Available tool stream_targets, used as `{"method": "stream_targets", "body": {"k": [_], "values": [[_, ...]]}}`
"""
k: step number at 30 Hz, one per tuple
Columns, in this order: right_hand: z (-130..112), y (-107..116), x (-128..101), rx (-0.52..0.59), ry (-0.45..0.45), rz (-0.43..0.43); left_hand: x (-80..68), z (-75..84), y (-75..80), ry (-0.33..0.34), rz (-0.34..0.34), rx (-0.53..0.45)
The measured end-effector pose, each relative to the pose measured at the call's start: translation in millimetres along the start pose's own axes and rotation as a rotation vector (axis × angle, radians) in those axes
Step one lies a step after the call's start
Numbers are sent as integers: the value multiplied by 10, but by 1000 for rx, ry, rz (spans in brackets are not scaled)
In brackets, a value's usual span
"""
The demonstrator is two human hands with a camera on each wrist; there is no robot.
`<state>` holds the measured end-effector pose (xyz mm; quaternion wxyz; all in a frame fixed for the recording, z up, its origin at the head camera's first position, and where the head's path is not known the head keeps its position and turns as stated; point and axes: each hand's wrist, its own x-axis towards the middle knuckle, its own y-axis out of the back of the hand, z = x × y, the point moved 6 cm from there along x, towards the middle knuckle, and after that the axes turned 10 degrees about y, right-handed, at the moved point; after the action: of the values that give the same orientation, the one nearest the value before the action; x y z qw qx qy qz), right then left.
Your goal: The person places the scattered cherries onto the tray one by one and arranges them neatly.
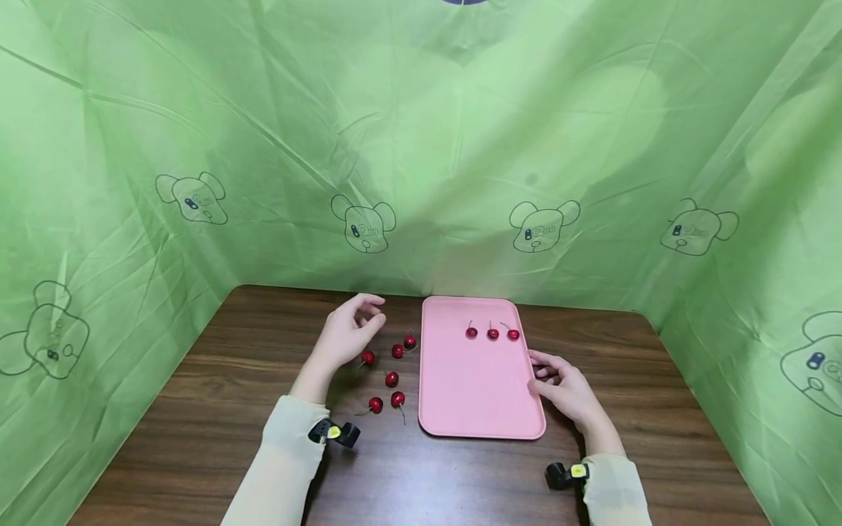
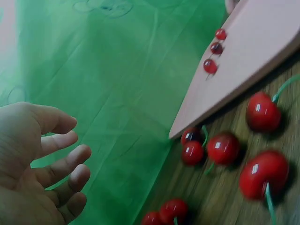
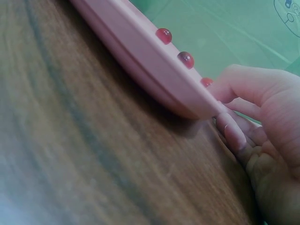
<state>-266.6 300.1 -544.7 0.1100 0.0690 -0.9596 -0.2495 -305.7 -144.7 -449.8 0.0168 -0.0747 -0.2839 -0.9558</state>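
Three glossy red stemmed cherries point(image 1: 492, 334) on a pink rectangular tray point(image 1: 483, 402); right hand point(image 1: 564, 386) pinches its edge; left hand point(image 1: 350, 329), fingers parted, hangs clear.

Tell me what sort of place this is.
Probably a makeshift recording booth: green cartoon-printed fabric walls off the back and both sides of a wood-grain table, and there are matching wrist-worn black devices, perhaps cameras.

Purple shape point(image 1: 464, 1) sliced off up top; table point(image 1: 473, 482) cut at near side; left wrist view crops left hand point(image 1: 349, 332); far cloth point(image 1: 454, 161) lettering point(image 1: 370, 231) too tiny
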Motion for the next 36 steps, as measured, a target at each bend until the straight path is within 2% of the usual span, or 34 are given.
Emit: {"method": "stream_targets", "body": {"k": [7,14,19,28,36], "values": [[-18,1,-12,-10,3,0,-71,-235,228,56,37,-10],[-18,-8,-11,-9,10,7,-119,-372,333,100,38,-17],[-18,-11,-9,-10,16,9,-142,-457,298,115,18,3],[-26,-13,-13,-4,10,-2,-151,-652,113,152,-83,37],[-20,-6,-15,-4,-3,0,-153,-768,83,194,-132,41]]}}
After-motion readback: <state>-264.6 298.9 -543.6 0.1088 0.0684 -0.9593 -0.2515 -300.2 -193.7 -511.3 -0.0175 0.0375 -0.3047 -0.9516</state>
